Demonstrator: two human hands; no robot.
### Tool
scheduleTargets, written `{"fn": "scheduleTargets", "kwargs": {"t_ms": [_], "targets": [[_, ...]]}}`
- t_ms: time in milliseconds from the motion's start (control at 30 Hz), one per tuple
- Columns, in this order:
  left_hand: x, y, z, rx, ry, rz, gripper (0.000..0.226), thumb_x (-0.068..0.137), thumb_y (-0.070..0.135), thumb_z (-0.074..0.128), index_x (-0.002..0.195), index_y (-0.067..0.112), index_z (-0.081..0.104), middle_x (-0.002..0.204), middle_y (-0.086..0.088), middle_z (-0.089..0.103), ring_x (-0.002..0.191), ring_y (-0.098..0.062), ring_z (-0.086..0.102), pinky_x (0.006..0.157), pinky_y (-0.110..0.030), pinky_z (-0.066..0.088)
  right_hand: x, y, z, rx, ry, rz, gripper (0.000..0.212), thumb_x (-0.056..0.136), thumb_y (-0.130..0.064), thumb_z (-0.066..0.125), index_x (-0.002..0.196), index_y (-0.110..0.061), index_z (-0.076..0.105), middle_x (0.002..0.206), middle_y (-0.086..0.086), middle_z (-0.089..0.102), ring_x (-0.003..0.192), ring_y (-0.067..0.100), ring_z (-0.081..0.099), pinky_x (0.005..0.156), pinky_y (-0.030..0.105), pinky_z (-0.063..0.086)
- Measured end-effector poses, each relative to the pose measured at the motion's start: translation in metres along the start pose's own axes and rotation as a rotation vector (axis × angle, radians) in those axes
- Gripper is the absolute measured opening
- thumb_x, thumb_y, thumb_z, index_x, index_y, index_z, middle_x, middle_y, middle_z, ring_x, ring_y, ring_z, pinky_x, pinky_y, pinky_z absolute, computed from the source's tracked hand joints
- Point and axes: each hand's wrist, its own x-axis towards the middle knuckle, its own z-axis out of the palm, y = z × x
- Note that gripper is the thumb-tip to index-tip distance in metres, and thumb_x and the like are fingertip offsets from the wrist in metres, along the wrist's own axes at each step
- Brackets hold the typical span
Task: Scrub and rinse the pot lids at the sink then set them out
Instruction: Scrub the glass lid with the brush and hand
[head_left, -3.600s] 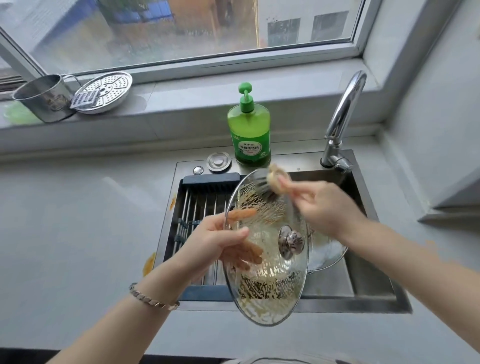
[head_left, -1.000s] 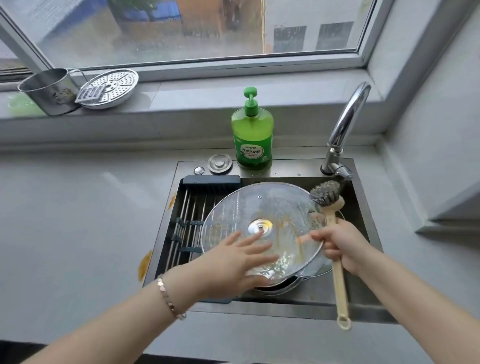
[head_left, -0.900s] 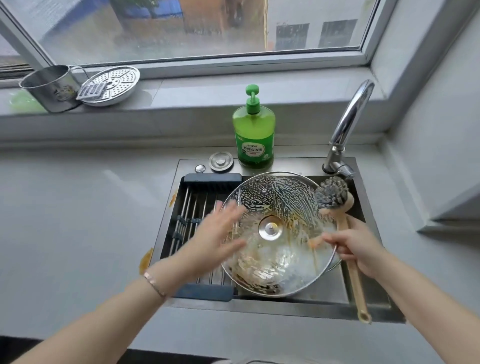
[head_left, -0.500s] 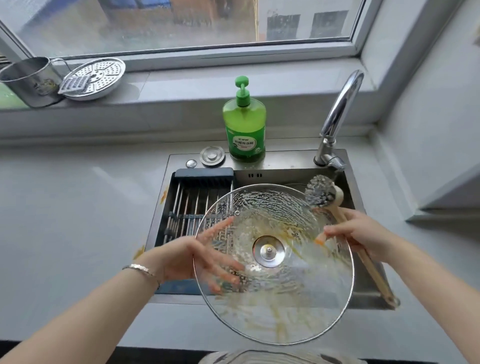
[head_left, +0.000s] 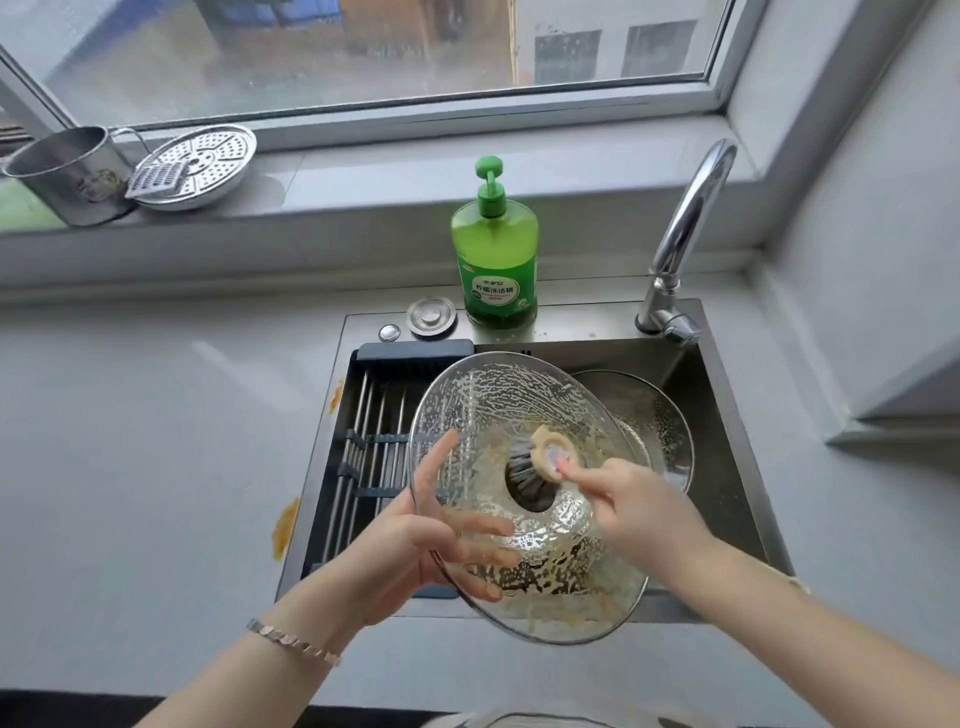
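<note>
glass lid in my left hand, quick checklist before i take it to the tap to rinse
1. Hold on the glass lid: the left hand holds its rim, tilted over the sink: ok.
2. Residue gone: suds and yellowish smears cover the glass: not ok.
3. Brush clear of the lid: its bristles press at the centre, gripped by the right hand: not ok.
4. Water at the faucet: no stream visible: not ok.
5. Room under the faucet: a second lid lies in the basin nearby: cannot tell.
</note>
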Motion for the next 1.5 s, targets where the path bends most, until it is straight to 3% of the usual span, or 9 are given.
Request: {"fn": "scheduleTargets", "kwargs": {"t_ms": [200, 367, 533, 700, 867, 1000, 1167, 1333, 1500], "targets": [[0.0, -0.004, 0.009, -0.095, 0.061, 0.045, 0.108, 0.065, -0.022, 0.041, 0.135, 0.059, 0.024, 0.128, -0.027, 0.053, 0.099, -0.053, 0.06, 0.059, -0.044, 0.058, -0.017, -0.032, 0.014, 0.134, -0.018, -0.193, 0.044, 0.091, -0.015, 0.046, 0.124, -0.042, 0.055, 0.073, -0.018, 0.046, 0.071, 0.006, 0.041, 0.055, 0.018, 0.029], [-0.004, -0.006, 0.011, -0.087, 0.092, 0.064, 0.109, 0.063, -0.018, 0.044, 0.135, 0.059, 0.018, 0.111, -0.036, 0.06, 0.095, -0.05, 0.063, 0.06, -0.044, 0.058, 0.004, 0.001, -0.016, 0.011, -0.039, 0.147, 0.039, 0.095, -0.016, 0.041, 0.124, -0.037, 0.056, 0.111, -0.004, 0.065, 0.057, 0.003, 0.043, 0.049, 0.019, 0.032], [0.0, -0.003, 0.02, -0.068, 0.124, 0.084, 0.109, 0.062, -0.021, 0.042, 0.134, 0.059, 0.023, 0.116, -0.029, 0.061, 0.095, -0.051, 0.062, 0.06, -0.047, 0.058, -0.015, -0.032, 0.001, 0.156, -0.053, -0.108, 0.038, 0.094, -0.018, 0.044, 0.124, -0.036, 0.057, 0.098, 0.001, 0.064, 0.073, 0.012, 0.051, 0.061, 0.025, 0.039], [0.0, -0.001, 0.024, -0.023, 0.088, 0.052, 0.106, 0.062, -0.016, 0.045, 0.134, 0.056, 0.018, 0.107, -0.034, 0.062, 0.091, -0.048, 0.064, 0.061, -0.045, 0.058, 0.003, -0.013, -0.024, 0.071, -0.003, 0.129, 0.038, 0.095, -0.016, 0.041, 0.121, -0.035, 0.059, 0.1, -0.002, 0.067, 0.049, 0.003, 0.041, 0.044, 0.017, 0.028], [0.005, 0.0, 0.028, 0.058, 0.038, 0.005, 0.088, 0.063, -0.017, 0.043, 0.132, 0.038, 0.037, 0.11, -0.031, 0.063, 0.094, -0.048, 0.064, 0.059, -0.043, 0.059, -0.009, -0.042, -0.012, 0.205, 0.006, -0.128, 0.036, 0.092, -0.018, 0.046, 0.118, -0.038, 0.061, 0.097, -0.01, 0.067, 0.059, -0.001, 0.05, 0.048, 0.017, 0.038], [0.004, 0.004, 0.034, 0.079, -0.021, -0.024, 0.099, 0.066, -0.016, 0.044, 0.133, 0.053, 0.021, 0.107, -0.034, 0.062, 0.093, -0.047, 0.064, 0.063, -0.044, 0.058, 0.027, -0.008, -0.037, 0.173, 0.158, 0.199, 0.035, 0.097, -0.016, 0.041, 0.124, -0.029, 0.058, 0.103, -0.002, 0.069, 0.072, 0.016, 0.058, 0.058, 0.029, 0.045], [0.007, 0.006, 0.041, 0.11, -0.001, 0.007, 0.096, 0.064, -0.015, 0.043, 0.138, 0.044, 0.023, 0.105, -0.031, 0.064, 0.092, -0.046, 0.065, 0.061, -0.045, 0.059, -0.003, -0.045, -0.016, 0.312, 0.159, -0.161, 0.036, 0.093, -0.015, 0.048, 0.123, -0.032, 0.057, 0.075, -0.016, 0.059, 0.057, 0.001, 0.049, 0.047, 0.015, 0.035], [0.005, 0.01, 0.043, 0.144, -0.024, 0.004, 0.097, 0.066, -0.015, 0.045, 0.133, 0.051, 0.021, 0.108, -0.032, 0.062, 0.091, -0.043, 0.066, 0.062, -0.043, 0.059, 0.032, -0.026, -0.042, 0.354, 0.256, 0.069, 0.032, 0.096, -0.013, 0.045, 0.125, -0.022, 0.058, 0.096, -0.001, 0.07, 0.058, 0.017, 0.049, 0.052, 0.03, 0.039], [0.004, 0.012, 0.037, 0.14, -0.003, 0.043, 0.091, 0.066, -0.015, 0.045, 0.131, 0.048, 0.031, 0.107, -0.027, 0.065, 0.096, -0.045, 0.065, 0.062, -0.042, 0.059, 0.001, -0.051, -0.023, 0.306, 0.156, -0.246, 0.038, 0.093, -0.012, 0.049, 0.125, -0.03, 0.055, 0.072, -0.011, 0.058, 0.054, 0.008, 0.045, 0.049, 0.017, 0.04]]}}
